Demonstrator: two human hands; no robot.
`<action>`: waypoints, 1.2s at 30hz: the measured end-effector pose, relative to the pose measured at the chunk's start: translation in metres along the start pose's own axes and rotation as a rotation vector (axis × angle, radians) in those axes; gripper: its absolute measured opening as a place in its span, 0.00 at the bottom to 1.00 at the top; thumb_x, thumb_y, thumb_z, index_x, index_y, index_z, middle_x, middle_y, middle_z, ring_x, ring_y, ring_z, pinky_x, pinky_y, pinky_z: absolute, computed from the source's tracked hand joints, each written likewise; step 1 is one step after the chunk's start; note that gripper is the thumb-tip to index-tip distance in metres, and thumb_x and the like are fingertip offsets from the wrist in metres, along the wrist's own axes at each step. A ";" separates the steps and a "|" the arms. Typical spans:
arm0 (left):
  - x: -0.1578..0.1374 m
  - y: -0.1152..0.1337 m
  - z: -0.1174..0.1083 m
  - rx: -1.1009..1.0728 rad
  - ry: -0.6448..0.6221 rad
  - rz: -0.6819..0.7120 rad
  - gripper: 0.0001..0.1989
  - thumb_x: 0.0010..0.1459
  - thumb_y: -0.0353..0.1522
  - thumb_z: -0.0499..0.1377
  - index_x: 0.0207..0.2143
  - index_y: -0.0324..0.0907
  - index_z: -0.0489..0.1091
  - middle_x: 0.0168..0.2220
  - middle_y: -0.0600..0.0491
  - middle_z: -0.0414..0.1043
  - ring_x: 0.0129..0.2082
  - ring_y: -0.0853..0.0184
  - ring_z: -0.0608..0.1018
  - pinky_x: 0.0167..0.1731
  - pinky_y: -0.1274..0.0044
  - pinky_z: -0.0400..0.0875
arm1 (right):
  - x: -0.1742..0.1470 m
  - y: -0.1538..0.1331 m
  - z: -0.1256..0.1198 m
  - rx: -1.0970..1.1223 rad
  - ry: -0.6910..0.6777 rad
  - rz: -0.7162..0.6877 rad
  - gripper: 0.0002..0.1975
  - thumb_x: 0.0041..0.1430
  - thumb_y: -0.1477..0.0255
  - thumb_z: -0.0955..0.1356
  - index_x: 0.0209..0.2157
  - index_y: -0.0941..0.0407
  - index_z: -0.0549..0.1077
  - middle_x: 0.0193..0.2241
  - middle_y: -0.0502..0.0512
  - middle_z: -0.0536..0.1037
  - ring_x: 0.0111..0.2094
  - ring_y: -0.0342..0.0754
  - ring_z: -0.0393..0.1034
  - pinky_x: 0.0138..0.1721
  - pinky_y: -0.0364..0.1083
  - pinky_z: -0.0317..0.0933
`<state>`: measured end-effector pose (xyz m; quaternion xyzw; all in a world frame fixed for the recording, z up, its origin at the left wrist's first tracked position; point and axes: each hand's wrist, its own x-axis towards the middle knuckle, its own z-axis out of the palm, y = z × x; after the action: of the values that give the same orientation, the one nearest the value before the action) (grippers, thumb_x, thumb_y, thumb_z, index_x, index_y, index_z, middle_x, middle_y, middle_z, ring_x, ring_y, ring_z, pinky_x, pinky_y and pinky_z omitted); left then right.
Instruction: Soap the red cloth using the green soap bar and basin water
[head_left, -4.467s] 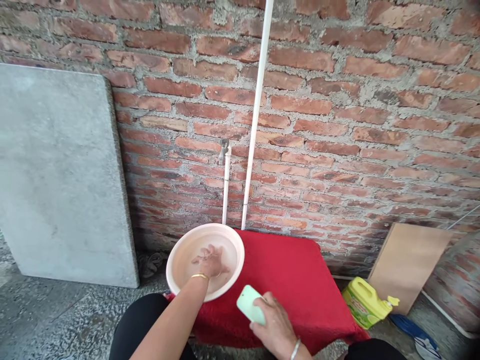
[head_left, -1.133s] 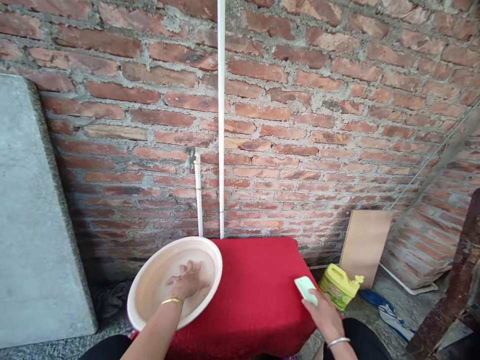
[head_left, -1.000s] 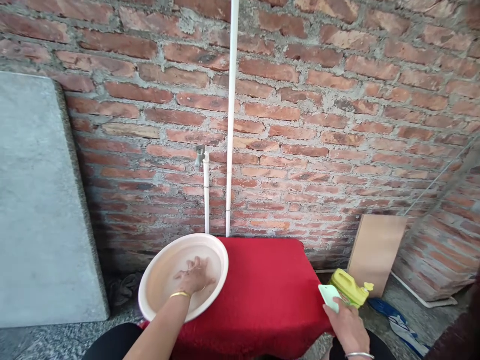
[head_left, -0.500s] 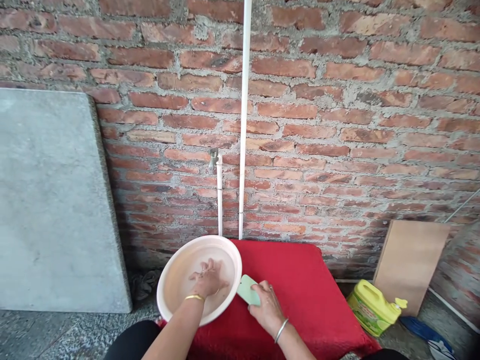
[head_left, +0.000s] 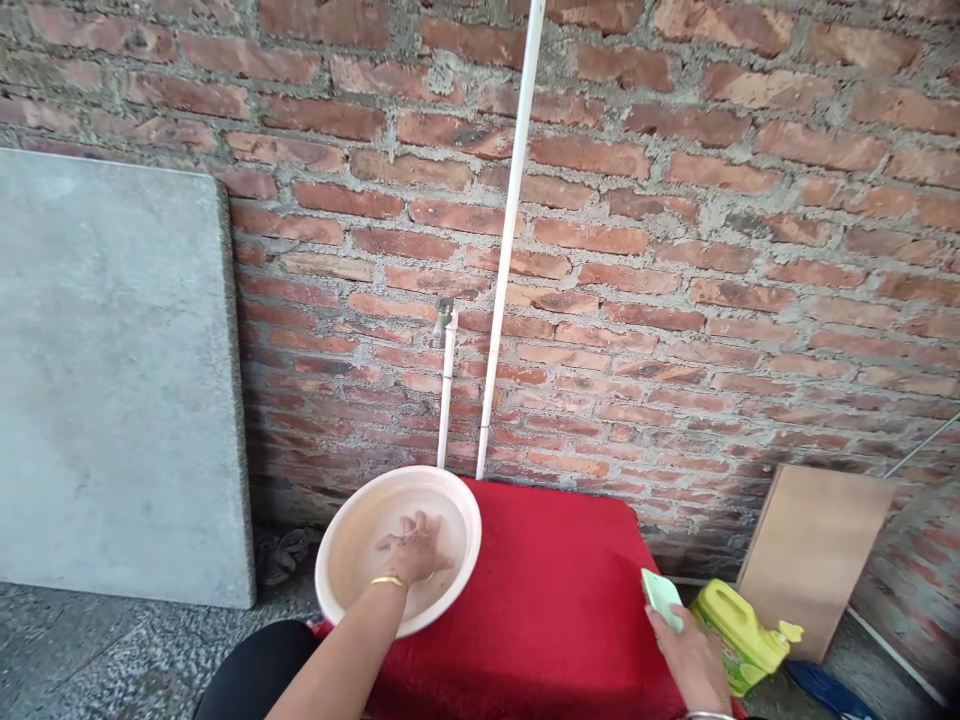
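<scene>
Through the head camera I see a flat, pale green piece [head_left: 662,600] with rounded corners, held at the right edge of the table [head_left: 555,590]. The person's right hand [head_left: 691,655] has its fingers closed around it; I cannot tell whether it touches the red cloth covering the table. The left hand [head_left: 412,552] is in cloudy water in a pale pink basin [head_left: 346,545] at the table's left end, its fingers open and spread. A gold bracelet [head_left: 388,580] circles the left wrist. Just beyond the right hand I make out a yellow jug [head_left: 739,640], near a brown board [head_left: 814,555] leaning on the brick wall [head_left: 637,250]. Behind the basin are a tap [head_left: 444,318] and a tall white pipe [head_left: 510,230]. A grey slab [head_left: 120,380] leans at far left.
</scene>
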<state>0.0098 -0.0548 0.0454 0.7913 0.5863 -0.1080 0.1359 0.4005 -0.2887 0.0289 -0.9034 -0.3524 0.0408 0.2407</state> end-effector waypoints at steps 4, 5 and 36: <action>-0.002 0.000 -0.002 0.009 -0.012 -0.007 0.41 0.58 0.45 0.57 0.71 0.48 0.48 0.73 0.33 0.42 0.69 0.33 0.50 0.48 0.36 0.62 | -0.022 -0.063 0.037 0.046 -0.104 -0.153 0.24 0.57 0.60 0.62 0.49 0.55 0.78 0.40 0.64 0.79 0.45 0.61 0.75 0.51 0.55 0.66; -0.002 0.000 -0.002 0.013 -0.019 -0.008 0.42 0.58 0.45 0.56 0.71 0.48 0.48 0.73 0.33 0.41 0.69 0.33 0.50 0.48 0.36 0.62 | -0.029 -0.085 0.049 0.062 -0.134 -0.199 0.23 0.57 0.61 0.64 0.50 0.55 0.77 0.42 0.62 0.78 0.46 0.58 0.75 0.52 0.52 0.66; -0.001 0.001 0.001 0.035 -0.017 -0.021 0.40 0.59 0.45 0.56 0.71 0.48 0.48 0.73 0.34 0.41 0.69 0.34 0.49 0.49 0.36 0.62 | -0.004 -0.059 0.040 0.090 -0.059 -0.153 0.23 0.53 0.60 0.66 0.48 0.56 0.79 0.38 0.62 0.77 0.42 0.60 0.75 0.50 0.53 0.66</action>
<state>0.0107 -0.0564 0.0454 0.7865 0.5912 -0.1267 0.1259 0.3513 -0.2370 0.0208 -0.8605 -0.4251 0.0646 0.2731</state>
